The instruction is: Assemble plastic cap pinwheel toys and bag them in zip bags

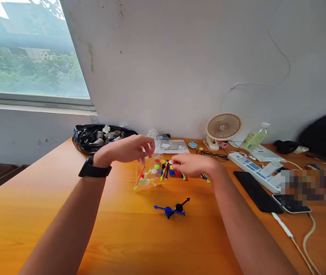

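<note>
My left hand [135, 148], with a black watch [95, 168] on its wrist, has its fingers curled at the top of a clear plastic bag [140, 173]. Small colourful discs and arrow-shaped pieces show through the bag, which stands upright. Just to the right, my right hand [194, 164] is bent down with its fingers drawn together over a pile of coloured plastic arrows [165, 172]. Its fingertips are partly hidden, so what they grip is unclear. Closer to me lie a blue arrow spinner [167, 211] and a black arrow spinner [179, 207], touching or overlapping.
A black plastic bag [85, 137] of grey parts lies at the back left. Behind my right hand stand a clip fan [223, 128], eyeglasses [213, 154] and a bottle [253, 140]. A power strip [248, 168], a black phone [256, 191] and cables line the right side.
</note>
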A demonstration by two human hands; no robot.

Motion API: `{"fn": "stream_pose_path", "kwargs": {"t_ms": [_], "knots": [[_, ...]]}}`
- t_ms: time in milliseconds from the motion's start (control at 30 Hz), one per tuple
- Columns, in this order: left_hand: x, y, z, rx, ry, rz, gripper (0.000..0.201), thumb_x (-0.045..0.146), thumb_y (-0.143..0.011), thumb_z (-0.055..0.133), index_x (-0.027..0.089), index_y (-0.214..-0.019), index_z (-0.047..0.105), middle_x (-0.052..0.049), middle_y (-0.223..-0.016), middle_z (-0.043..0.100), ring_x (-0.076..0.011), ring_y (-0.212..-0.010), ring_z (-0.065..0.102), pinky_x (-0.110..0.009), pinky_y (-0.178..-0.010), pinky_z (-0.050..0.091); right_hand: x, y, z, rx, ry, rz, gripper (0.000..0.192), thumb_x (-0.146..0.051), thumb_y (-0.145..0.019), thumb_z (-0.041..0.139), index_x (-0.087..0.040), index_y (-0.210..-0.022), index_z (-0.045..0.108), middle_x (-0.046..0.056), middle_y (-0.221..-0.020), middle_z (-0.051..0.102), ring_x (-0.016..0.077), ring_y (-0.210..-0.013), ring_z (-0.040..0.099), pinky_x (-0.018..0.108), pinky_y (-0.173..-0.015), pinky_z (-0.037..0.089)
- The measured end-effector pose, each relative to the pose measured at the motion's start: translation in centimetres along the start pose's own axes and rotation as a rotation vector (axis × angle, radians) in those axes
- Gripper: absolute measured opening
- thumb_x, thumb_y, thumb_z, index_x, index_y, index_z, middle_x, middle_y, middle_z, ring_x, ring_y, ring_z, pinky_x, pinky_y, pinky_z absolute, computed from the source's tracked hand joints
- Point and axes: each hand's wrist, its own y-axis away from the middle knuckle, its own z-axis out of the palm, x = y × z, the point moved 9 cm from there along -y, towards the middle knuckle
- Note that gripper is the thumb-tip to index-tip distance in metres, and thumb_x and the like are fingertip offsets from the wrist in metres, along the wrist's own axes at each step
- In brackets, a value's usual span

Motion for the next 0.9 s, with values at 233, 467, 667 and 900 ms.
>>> {"fn": "stream_pose_path", "kwargs": {"t_ms": [233, 467, 667, 900], "knots": [[-1.0, 0.2, -0.3, -0.008, -0.166, -0.081, 0.019, 0.021, -0.072, 0.074, 0.022, -0.091, 0.079, -0.001, -0.076, 0.074, -0.0177, -0.068, 0.069, -0.022, -0.055, 0.045, -2.8, -1.0, 10.3, -0.616, 0.162, 0.041, 0.044, -0.045, -0.046, 0.099, -0.019, -0.051, 0.065, 0.001, -0.058, 0.068, 0.0157, -0.049, 0.059, 0.026, -0.048, 0.040], [-0.6, 0.1, -0.4, 0.018, -0.236, -0.058, 0.021, 0.011, -0.065, 0.067, 0.021, -0.084, 0.067, 0.002, -0.074, 0.066, -0.0145, -0.063, 0.059, -0.022, -0.053, 0.039, -5.5, -0.7, 12.2, -0.682, 0.136, -0.118, 0.031, -0.030, -0.061, 0.093, -0.019, -0.053, 0.065, -0.001, -0.061, 0.070, 0.0140, -0.055, 0.061, 0.024, -0.049, 0.039], [-0.3, 0.5, -1.1, 0.046, -0.133, -0.032, 0.014, 0.014, -0.074, 0.062, 0.020, -0.087, 0.063, -0.002, -0.087, 0.071, -0.0161, -0.073, 0.069, -0.022, -0.060, 0.046, -7.7, 0.4, 8.5, -0.528, -0.032, -0.336, 0.011, -0.022, -0.079, 0.070, -0.019, -0.069, 0.066, 0.000, -0.070, 0.072, 0.0143, -0.063, 0.064, 0.023, -0.052, 0.040], [0.4, 0.8, -1.4, 0.086, -0.007, -0.003, 0.003, 0.017, -0.085, 0.059, 0.020, -0.084, 0.061, -0.002, -0.081, 0.073, -0.0164, -0.072, 0.075, -0.022, -0.063, 0.054, -8.7, 2.5, 0.6, -0.180, -0.402, -0.593, 0.022, -0.016, -0.089, 0.061, -0.020, -0.108, 0.072, 0.001, -0.090, 0.070, 0.0140, -0.079, 0.063, 0.024, -0.068, 0.046]]}}
